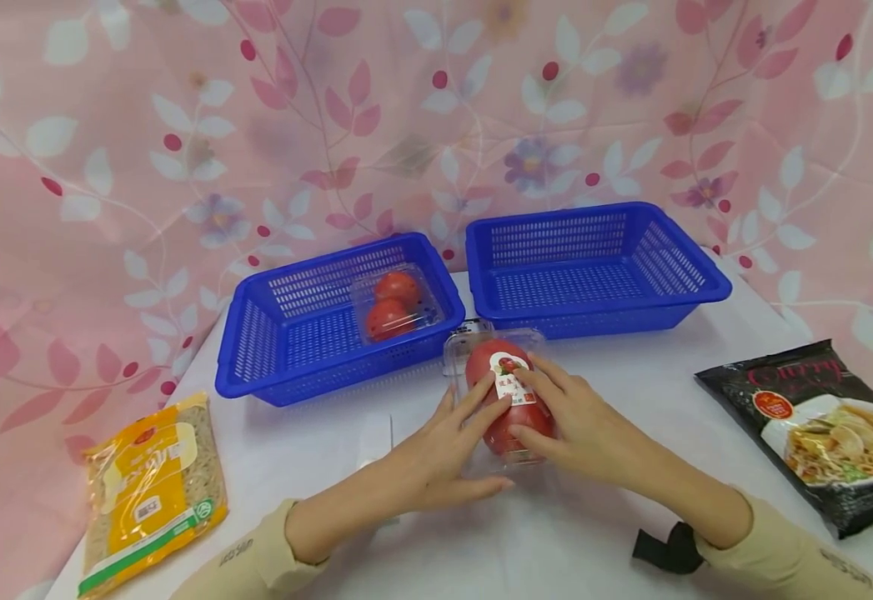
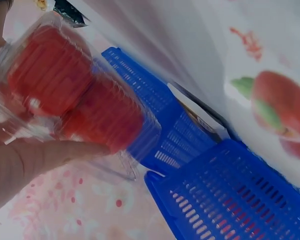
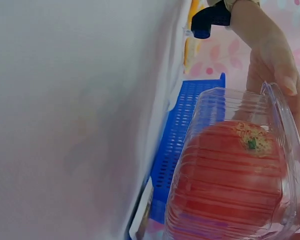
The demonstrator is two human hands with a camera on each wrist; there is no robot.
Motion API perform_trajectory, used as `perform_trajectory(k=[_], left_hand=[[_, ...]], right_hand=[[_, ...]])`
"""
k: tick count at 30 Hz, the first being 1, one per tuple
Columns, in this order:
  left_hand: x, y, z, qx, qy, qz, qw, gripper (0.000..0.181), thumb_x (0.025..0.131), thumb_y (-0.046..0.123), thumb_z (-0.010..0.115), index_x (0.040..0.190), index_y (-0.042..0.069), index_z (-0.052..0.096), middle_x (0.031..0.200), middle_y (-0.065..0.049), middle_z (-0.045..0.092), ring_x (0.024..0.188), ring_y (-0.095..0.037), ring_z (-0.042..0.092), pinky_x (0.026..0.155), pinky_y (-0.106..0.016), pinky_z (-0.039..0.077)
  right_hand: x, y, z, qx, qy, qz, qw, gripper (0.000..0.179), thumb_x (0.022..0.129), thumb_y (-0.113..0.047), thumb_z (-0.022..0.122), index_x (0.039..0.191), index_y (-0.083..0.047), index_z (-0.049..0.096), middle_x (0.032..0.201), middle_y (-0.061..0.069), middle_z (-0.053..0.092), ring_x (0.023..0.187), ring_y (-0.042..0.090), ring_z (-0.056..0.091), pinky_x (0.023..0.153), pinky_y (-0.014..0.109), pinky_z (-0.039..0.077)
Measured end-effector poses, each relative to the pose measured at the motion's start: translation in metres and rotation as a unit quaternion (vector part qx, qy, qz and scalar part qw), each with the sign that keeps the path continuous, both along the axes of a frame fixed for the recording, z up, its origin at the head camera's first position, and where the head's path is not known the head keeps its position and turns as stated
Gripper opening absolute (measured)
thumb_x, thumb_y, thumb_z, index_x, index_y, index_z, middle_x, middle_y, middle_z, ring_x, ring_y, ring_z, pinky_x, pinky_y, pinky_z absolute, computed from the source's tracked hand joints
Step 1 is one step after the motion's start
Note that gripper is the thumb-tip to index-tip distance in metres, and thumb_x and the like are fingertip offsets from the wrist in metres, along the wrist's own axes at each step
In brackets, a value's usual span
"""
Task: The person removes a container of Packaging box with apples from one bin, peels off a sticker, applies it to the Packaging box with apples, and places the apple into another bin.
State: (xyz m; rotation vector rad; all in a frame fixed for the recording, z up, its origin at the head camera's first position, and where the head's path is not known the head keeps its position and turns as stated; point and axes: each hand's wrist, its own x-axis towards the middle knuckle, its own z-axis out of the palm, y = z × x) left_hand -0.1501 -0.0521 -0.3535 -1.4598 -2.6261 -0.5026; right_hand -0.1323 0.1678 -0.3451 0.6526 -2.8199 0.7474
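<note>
Both hands are on a clear plastic box of tomatoes [image 1: 492,354], which has a white label [image 1: 509,383] on top. My left hand [image 1: 436,458] holds its left side, fingertips on the label and thumb low by the near edge. From the right, my right hand [image 1: 582,421] grips it with fingers and thumb over the top. In the left wrist view, the box's ridged side [image 2: 52,75] shows two tomatoes pressed together. A tomato's stem end [image 3: 252,142] faces the right wrist camera. The box appears raised above the table; its underside is hidden in the head view.
A blue basket [image 1: 293,389] at back left holds another clear box of tomatoes [image 1: 394,308]. A second blue basket [image 1: 594,315] stands back right. A yellow food packet [image 1: 153,492] lies left, a black noodle packet [image 1: 819,429] right, on the white-covered table [image 1: 616,358].
</note>
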Motion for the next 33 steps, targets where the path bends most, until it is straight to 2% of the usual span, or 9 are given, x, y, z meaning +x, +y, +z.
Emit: perform_trajectory(k=[4,10,15,18,23,27,33], left_hand=[[-0.001,0.005,0.003,0.032,0.012,0.009,0.9994,0.080,0.083,0.055,0.055,0.143,0.010,0.028,0.153,-0.010,0.007,0.134,-0.034,0.023,0.100,-0.057,0.023],[-0.003,0.010,0.012,0.053,0.028,0.014,0.9981,0.077,0.082,0.050,0.060,0.141,0.011,0.032,0.152,-0.010,0.013,0.133,-0.034,0.023,0.101,-0.055,0.022],[-0.008,0.018,0.019,0.059,0.044,0.009,0.9972,0.075,0.082,0.049,0.061,0.140,0.010,0.034,0.151,-0.010,0.016,0.137,-0.023,0.017,0.103,-0.054,0.019],[-0.011,0.025,0.024,0.081,0.055,0.006,0.9952,0.074,0.081,0.047,0.063,0.139,0.009,0.037,0.150,-0.011,0.018,0.137,-0.023,0.019,0.103,-0.055,0.019],[-0.019,0.036,0.033,0.120,0.067,0.000,0.9905,0.072,0.078,0.044,0.068,0.135,0.009,0.042,0.149,-0.010,0.023,0.134,-0.029,0.025,0.102,-0.056,0.020],[-0.026,0.044,0.040,0.130,0.068,-0.006,0.9891,0.071,0.076,0.043,0.070,0.133,0.009,0.045,0.147,-0.010,0.027,0.134,-0.025,0.026,0.104,-0.053,0.017],[-0.042,0.055,0.048,0.142,0.083,-0.009,0.9863,0.069,0.075,0.042,0.072,0.130,0.008,0.047,0.145,-0.011,0.032,0.132,-0.021,0.030,0.105,-0.050,0.019]], right_hand=[[-0.001,0.001,0.008,-0.002,0.009,-0.006,0.9999,0.059,0.083,-0.045,0.062,0.131,-0.015,0.046,0.142,0.015,0.034,0.111,0.040,0.047,0.071,0.049,0.051],[0.002,0.002,0.020,-0.001,0.010,-0.021,0.9997,0.060,0.084,-0.045,0.061,0.133,-0.015,0.045,0.143,0.015,0.032,0.112,0.041,0.046,0.071,0.050,0.051],[0.001,0.006,0.030,-0.001,0.022,-0.030,0.9993,0.058,0.084,-0.041,0.062,0.132,-0.015,0.045,0.143,0.015,0.032,0.117,0.045,0.042,0.073,0.053,0.050],[0.001,0.010,0.037,-0.002,0.036,-0.037,0.9987,0.057,0.085,-0.040,0.062,0.133,-0.014,0.045,0.143,0.015,0.032,0.119,0.046,0.040,0.074,0.055,0.048],[0.000,0.016,0.049,-0.012,0.040,-0.055,0.9976,0.058,0.085,-0.038,0.062,0.135,-0.013,0.044,0.144,0.015,0.030,0.120,0.047,0.037,0.073,0.056,0.048],[-0.003,0.022,0.055,-0.015,0.039,-0.064,0.9971,0.060,0.086,-0.034,0.061,0.137,-0.010,0.041,0.145,0.016,0.028,0.120,0.049,0.034,0.072,0.056,0.048],[-0.017,0.030,0.059,-0.013,0.085,-0.055,0.9948,0.057,0.086,-0.031,0.061,0.134,-0.004,0.044,0.141,0.020,0.032,0.118,0.050,0.037,0.074,0.057,0.047]])
